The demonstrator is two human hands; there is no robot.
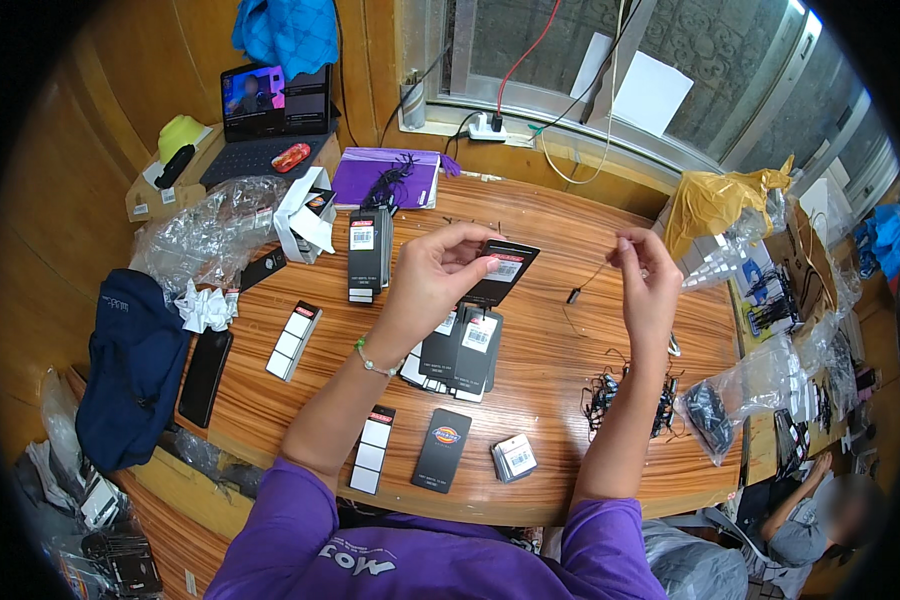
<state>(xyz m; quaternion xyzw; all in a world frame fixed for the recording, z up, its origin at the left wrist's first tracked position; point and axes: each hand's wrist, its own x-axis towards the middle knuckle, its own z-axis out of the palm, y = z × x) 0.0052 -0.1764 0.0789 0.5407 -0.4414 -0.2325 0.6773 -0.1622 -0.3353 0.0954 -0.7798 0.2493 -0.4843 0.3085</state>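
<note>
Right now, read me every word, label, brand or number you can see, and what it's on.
I won't quote brands or wording, but print shows on:
Tag in the left hand: red band, barcode sticker.
Dark card: oval logo, small text.
Purple shirt: white lettering.
White tags: barcode, too small to read.
Laptop screen: too small to read.

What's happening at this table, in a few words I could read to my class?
A person in a purple shirt is working at a wooden table. The left hand pinches a dark tag, and the right hand holds up a thin cord with a small black end piece. The two are apart. More dark tags lie piled below, and a tangle of black cords sits by the right forearm.
</note>
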